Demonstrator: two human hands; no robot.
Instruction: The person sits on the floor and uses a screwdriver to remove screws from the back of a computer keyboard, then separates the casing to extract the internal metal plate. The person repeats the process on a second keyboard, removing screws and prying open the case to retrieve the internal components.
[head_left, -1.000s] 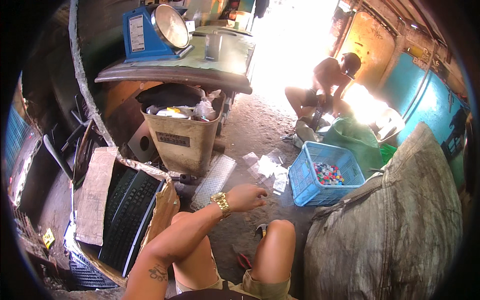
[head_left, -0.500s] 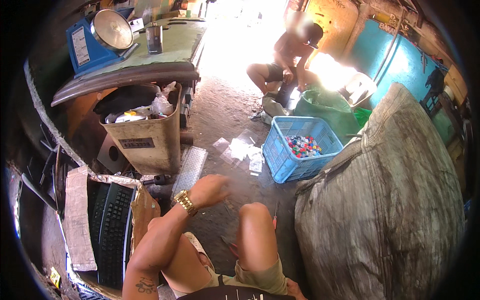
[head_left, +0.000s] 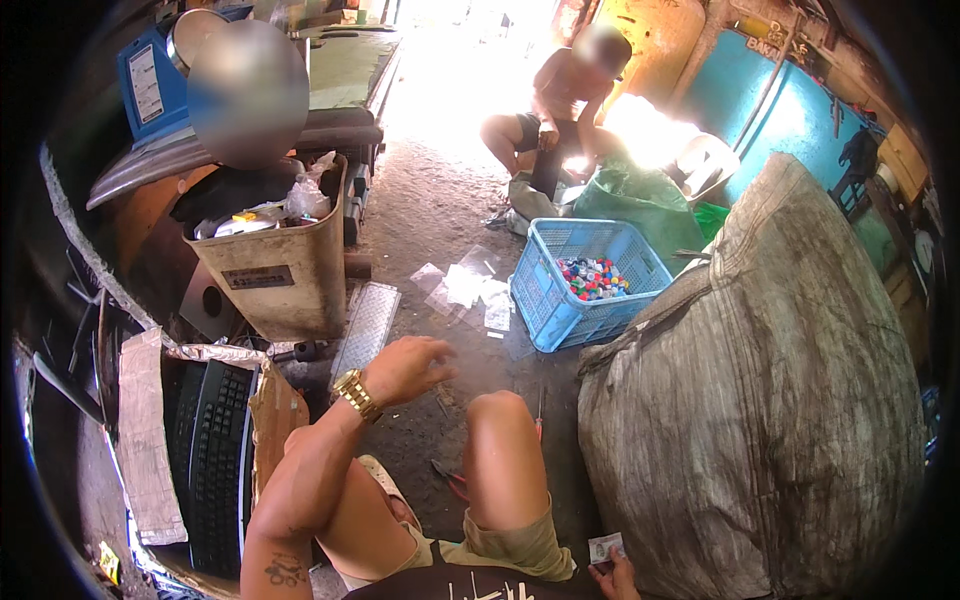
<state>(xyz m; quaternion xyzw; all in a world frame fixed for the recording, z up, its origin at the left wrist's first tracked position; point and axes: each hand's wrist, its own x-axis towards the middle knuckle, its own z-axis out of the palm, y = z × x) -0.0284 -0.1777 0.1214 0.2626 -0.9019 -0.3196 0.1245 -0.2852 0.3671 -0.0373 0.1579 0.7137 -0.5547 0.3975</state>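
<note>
My left hand (head_left: 408, 370), a gold watch (head_left: 357, 394) on its wrist, hovers over the floor in front of my knees, with its fingers loosely stretched and nothing in them. Low at the right, beside the big sack, my right hand (head_left: 618, 578) pinches a small white printed card (head_left: 604, 547) between thumb and fingers. A red-handled hand tool, seemingly pliers (head_left: 456, 484), lies on the floor between my legs. Past my right knee is a thin tool with a red handle (head_left: 539, 428). White papers and clear plastic pieces (head_left: 462, 288) are scattered ahead of my left hand.
A blue crate (head_left: 553, 318) holds many coloured bottle caps. A bulging grey sack (head_left: 750, 420) fills the right side. To the left stand a carton with keyboards (head_left: 222, 450) and a full bin (head_left: 275, 290). A person (head_left: 565, 110) sits beyond a green sack (head_left: 635, 200).
My right hand has risen into fuller view at the lower edge, now showing the white card. My left hand stays raised, its blur gone. Another head-like blurred shape now covers the scale.
</note>
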